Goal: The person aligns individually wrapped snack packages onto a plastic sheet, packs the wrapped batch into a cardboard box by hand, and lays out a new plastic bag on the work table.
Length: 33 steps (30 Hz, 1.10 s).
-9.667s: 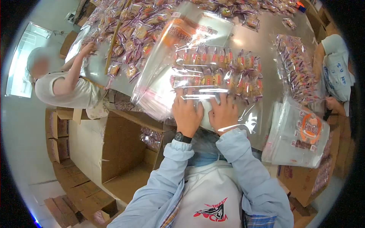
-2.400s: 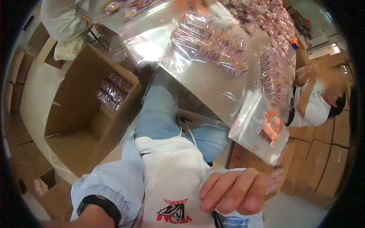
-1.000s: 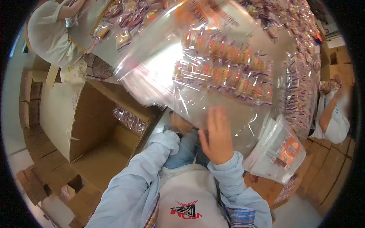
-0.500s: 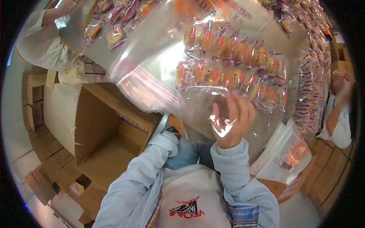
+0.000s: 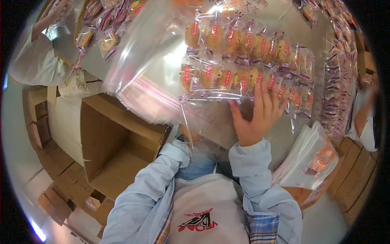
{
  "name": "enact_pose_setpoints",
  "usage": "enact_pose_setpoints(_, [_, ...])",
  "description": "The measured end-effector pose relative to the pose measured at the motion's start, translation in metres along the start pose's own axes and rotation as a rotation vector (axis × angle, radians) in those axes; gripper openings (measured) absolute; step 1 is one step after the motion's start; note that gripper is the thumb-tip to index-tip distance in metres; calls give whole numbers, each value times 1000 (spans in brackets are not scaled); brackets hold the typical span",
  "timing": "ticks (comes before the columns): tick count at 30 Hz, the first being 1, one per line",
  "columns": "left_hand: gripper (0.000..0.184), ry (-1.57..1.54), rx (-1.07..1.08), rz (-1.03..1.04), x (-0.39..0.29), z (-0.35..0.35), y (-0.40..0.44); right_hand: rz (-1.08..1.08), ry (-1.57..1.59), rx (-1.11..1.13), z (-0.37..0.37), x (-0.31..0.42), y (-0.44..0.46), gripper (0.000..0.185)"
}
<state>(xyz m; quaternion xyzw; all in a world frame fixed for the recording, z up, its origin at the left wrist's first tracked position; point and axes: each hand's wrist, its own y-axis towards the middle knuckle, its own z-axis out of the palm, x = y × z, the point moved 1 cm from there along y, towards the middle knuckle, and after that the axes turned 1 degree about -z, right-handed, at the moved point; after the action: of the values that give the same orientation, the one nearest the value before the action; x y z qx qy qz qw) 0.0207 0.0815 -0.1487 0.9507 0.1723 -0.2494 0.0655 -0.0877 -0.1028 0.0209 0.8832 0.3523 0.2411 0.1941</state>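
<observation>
Two rows of wrapped snack cakes with red labels lie side by side in a large clear plastic bag. My right hand is open, its fingers spread flat, with the fingertips over the near row. Lower left of the cakes, my left hand is mostly covered by the bag's near edge, and its fingers are hidden. The pink-tinged layered edges of a stack of clear bags show just beyond my left hand.
An open cardboard box stands at my left. Folded printed bags lie at my right. More wrapped cakes cover the table's right side. One co-worker's arm shows at upper left, another person's arm at far right.
My right hand has moved forward from below the near row onto it, and its fingers have spread. My left hand stays low beside the bag. The view has shifted slightly.
</observation>
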Motion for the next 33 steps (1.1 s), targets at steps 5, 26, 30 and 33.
enact_pose_setpoints(5, [49, -2, 19, 25, -1, -1, -1, -40, 1, -65, 6, -4, -2, 52])
enact_pose_setpoints(26, [43, 60, 26, 61, 5, -20, -7, 100, -151, 185, -9, 44, -4, 60])
enact_pose_setpoints(30, [42, 77, 31, 61, 3, -13, -2, 88, -99, 215, -17, 34, -7, 42])
enact_pose_setpoints(33, [41, 79, 26, 63, 2, -10, 10, 70, -86, 195, -7, 27, -10, 35])
